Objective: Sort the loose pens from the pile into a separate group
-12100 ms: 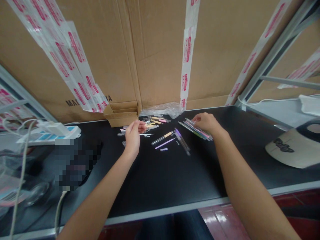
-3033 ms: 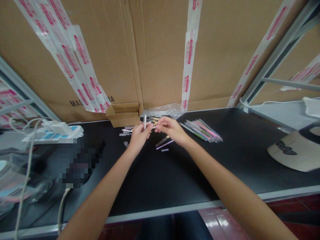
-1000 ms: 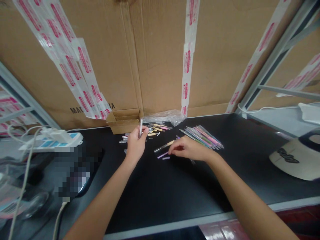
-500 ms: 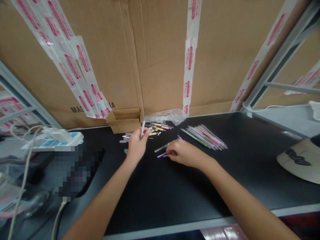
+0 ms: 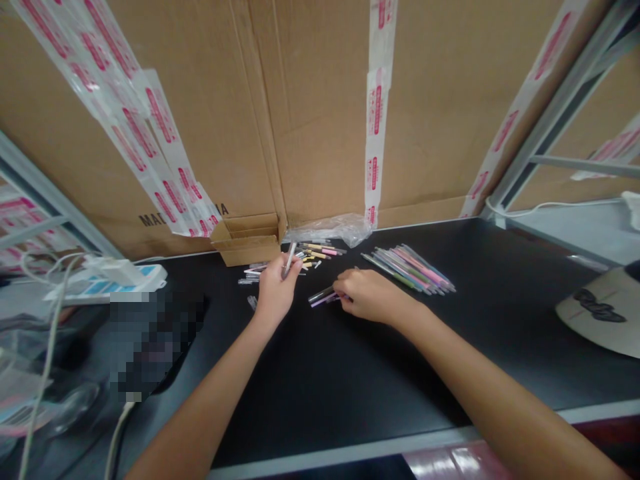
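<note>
My left hand (image 5: 276, 285) is closed around a light, slim pen part (image 5: 289, 260) that points upward. To its right, my right hand (image 5: 356, 291) has its fingers pressed together over a few dark and purple pen pieces (image 5: 323, 297) lying on the black table; whether it grips one of them is hidden. Behind the hands lies a loose pile of pens and small parts (image 5: 320, 251), yellow, pink and clear. A row of several coloured pens (image 5: 410, 270) rests right of my right hand. A few clear pieces (image 5: 252, 303) lie beside my left wrist.
An open cardboard box (image 5: 247, 250) and a crumpled plastic bag (image 5: 340, 230) stand against the cardboard wall. On the left are a power strip (image 5: 150, 277), cables and a blurred-out dark device (image 5: 160, 353). A light cap (image 5: 600, 313) sits at the right.
My right hand has shifted slightly, and the pen pieces under its fingers now lie closer together. My left hand still holds its pen part, tilted a little more to the right.
</note>
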Demonstrator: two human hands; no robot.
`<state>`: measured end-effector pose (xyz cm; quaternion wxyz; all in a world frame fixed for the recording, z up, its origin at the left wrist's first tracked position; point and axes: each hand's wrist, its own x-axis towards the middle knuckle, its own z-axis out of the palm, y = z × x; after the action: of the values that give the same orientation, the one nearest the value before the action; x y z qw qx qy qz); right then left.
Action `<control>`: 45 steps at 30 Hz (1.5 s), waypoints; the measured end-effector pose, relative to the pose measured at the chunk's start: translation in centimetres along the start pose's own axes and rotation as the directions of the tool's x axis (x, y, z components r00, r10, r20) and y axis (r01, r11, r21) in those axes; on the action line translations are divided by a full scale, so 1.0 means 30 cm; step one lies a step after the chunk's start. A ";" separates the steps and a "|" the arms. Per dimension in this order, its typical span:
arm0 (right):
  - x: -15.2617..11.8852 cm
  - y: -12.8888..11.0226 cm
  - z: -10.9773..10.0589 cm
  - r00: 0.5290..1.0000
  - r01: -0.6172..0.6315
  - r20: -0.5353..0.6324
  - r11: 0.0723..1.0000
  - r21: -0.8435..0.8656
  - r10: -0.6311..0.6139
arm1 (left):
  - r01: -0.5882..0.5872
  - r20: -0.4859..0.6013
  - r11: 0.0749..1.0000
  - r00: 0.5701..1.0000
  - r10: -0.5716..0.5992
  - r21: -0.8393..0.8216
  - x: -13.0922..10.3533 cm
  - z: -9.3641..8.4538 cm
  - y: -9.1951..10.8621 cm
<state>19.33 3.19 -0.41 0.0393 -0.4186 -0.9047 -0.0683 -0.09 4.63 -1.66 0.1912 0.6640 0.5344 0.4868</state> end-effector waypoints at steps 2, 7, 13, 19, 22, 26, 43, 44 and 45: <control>0.003 -0.008 -0.003 1.000 -0.006 -0.018 1.000 -0.005 0.006 | -0.007 0.000 1.000 1.000 0.007 -0.004 0.000 0.001 0.001; -0.002 -0.003 -0.018 0.990 -0.048 -0.122 0.985 0.167 0.068 | -0.039 0.001 0.999 0.999 0.039 -0.016 -0.001 0.004 0.000; 0.058 0.021 0.002 0.919 0.016 -0.254 0.618 0.786 0.300 | -0.014 0.013 0.998 1.000 0.015 -0.066 -0.001 0.011 -0.012; 0.147 0.046 0.048 0.908 -0.043 -0.080 0.281 0.959 0.412 | -0.011 0.002 0.997 1.000 0.011 -0.078 0.001 0.014 -0.021; 0.141 0.031 0.069 0.898 0.040 -0.210 0.403 0.914 0.387 | -0.007 -0.005 0.996 1.000 0.007 -0.088 -0.001 0.014 -0.017; 0.110 -0.008 0.092 0.912 0.078 -0.235 0.421 0.904 0.336 | -0.021 -0.001 0.992 1.000 0.021 -0.124 -0.007 0.018 -0.010; 0.095 -0.025 0.091 0.890 0.134 -0.248 0.299 0.945 0.383 | -0.054 0.059 0.991 0.996 0.062 -0.122 -0.014 0.020 0.007; 0.094 -0.027 0.091 0.892 0.141 -0.249 0.290 0.947 0.378 | -0.058 0.066 0.991 0.996 0.067 -0.123 -0.013 0.019 0.007; 0.094 -0.029 0.091 0.893 0.147 -0.248 0.279 0.949 0.375 | -0.060 0.071 0.990 0.995 0.069 -0.124 -0.012 0.018 0.008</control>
<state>16.81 5.19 -2.83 0.4827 -0.3508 -0.6969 0.3979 0.52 4.37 -1.88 0.2355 0.6857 0.4744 0.4994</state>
